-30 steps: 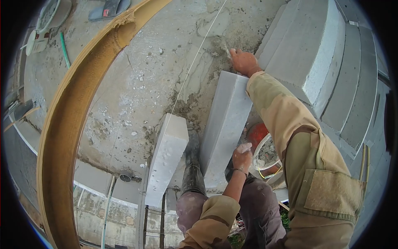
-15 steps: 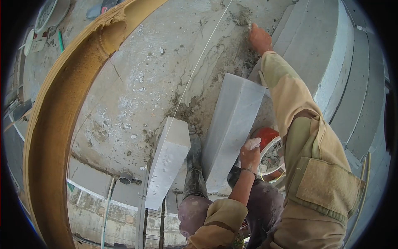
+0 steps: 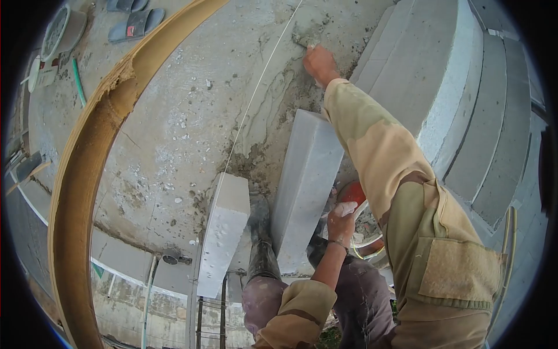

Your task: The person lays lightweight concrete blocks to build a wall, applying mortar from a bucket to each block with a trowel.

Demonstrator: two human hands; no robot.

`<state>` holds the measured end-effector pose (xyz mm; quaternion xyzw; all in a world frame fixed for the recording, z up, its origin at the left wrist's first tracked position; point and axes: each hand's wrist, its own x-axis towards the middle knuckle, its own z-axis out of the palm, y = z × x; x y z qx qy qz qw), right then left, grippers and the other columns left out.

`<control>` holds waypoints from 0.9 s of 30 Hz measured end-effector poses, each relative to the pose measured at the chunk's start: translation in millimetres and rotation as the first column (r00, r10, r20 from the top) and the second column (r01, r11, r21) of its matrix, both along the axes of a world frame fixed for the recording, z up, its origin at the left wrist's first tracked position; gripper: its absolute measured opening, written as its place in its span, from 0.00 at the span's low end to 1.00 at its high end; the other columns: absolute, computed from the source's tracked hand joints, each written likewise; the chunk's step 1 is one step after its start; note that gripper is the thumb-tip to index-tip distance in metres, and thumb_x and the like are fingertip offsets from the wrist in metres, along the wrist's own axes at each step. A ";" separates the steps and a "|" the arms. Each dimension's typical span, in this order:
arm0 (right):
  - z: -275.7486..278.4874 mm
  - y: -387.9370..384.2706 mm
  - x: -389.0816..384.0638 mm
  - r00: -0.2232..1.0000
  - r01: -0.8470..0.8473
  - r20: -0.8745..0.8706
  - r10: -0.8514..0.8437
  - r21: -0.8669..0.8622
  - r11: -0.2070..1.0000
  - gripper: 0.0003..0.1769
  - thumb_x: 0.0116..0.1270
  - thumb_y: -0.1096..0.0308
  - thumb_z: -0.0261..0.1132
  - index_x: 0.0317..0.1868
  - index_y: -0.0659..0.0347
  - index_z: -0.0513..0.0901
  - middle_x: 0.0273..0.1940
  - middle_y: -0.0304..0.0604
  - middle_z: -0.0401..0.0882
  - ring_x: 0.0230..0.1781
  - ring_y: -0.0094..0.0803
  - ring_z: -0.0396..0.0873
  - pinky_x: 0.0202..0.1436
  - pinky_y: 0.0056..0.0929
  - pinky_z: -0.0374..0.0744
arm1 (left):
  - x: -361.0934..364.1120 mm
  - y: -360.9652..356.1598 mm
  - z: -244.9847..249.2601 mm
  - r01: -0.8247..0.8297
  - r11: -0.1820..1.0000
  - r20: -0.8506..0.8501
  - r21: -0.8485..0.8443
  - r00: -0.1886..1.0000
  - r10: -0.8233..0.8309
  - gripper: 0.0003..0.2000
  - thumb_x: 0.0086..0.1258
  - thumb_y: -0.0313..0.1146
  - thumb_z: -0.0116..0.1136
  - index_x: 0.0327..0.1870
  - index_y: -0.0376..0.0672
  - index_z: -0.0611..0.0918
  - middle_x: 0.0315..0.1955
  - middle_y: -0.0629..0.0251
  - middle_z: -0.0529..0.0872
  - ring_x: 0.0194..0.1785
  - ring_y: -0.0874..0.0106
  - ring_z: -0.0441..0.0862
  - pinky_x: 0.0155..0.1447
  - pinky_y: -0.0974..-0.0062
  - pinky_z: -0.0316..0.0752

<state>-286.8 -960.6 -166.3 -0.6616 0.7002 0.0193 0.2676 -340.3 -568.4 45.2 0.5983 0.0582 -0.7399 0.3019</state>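
Observation:
My right hand (image 3: 319, 64) is stretched out over the floor, its fingers wrapped round the handle of a mortar-smeared trowel (image 3: 301, 39). The trowel's blade lies close to a patch of wet mortar (image 3: 314, 28). My left hand (image 3: 340, 225) is closed near my knees, with something whitish at its thumb; I cannot tell what it holds. Just beyond it stands a red-rimmed bucket (image 3: 352, 192) with grey mortar inside, partly hidden by my right sleeve. A long pale block (image 3: 308, 174) stands between my arms, and a shorter one (image 3: 224, 224) is to its left.
A taut white string (image 3: 261, 78) runs across the rough concrete floor (image 3: 168, 116). Stacked grey blocks (image 3: 407, 75) line the right side. A curved yellowish rim (image 3: 81, 168) crosses the left of the view. Sandals (image 3: 136, 26) and a tub (image 3: 64, 32) lie at upper left.
My right hand has moved left with the trowel, whose blade now shows. My left hand stays closed near the bucket. The whole view has shifted slightly.

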 end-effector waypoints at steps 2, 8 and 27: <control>24.1 35.8 23.3 0.998 0.033 0.056 -0.038 0.088 0.996 0.26 0.81 0.53 0.54 0.53 0.73 0.84 0.52 0.71 0.86 0.57 0.67 0.83 0.64 0.54 0.80 | 2.9 0.8 4.5 0.049 0.999 0.023 -0.007 0.999 -0.049 0.14 0.67 0.17 0.54 0.49 0.29 0.88 0.47 0.48 0.93 0.53 0.62 0.91 0.64 0.68 0.83; 47.2 60.1 31.1 0.978 0.123 0.137 -0.155 0.216 0.969 0.28 0.80 0.55 0.54 0.52 0.79 0.83 0.48 0.75 0.85 0.51 0.71 0.84 0.60 0.51 0.82 | -16.3 31.6 -17.0 -0.148 0.989 -0.010 -0.008 0.989 0.148 0.12 0.68 0.17 0.53 0.46 0.32 0.89 0.45 0.51 0.93 0.48 0.65 0.91 0.59 0.72 0.83; 55.3 34.6 -9.6 0.941 0.195 0.194 -0.277 0.358 0.913 0.31 0.83 0.50 0.54 0.33 0.74 0.82 0.31 0.59 0.85 0.27 0.47 0.85 0.30 0.47 0.82 | 6.0 24.1 -3.2 -0.052 0.995 -0.103 0.086 0.993 0.061 0.21 0.63 0.16 0.50 0.56 0.28 0.86 0.56 0.48 0.90 0.62 0.60 0.86 0.71 0.70 0.77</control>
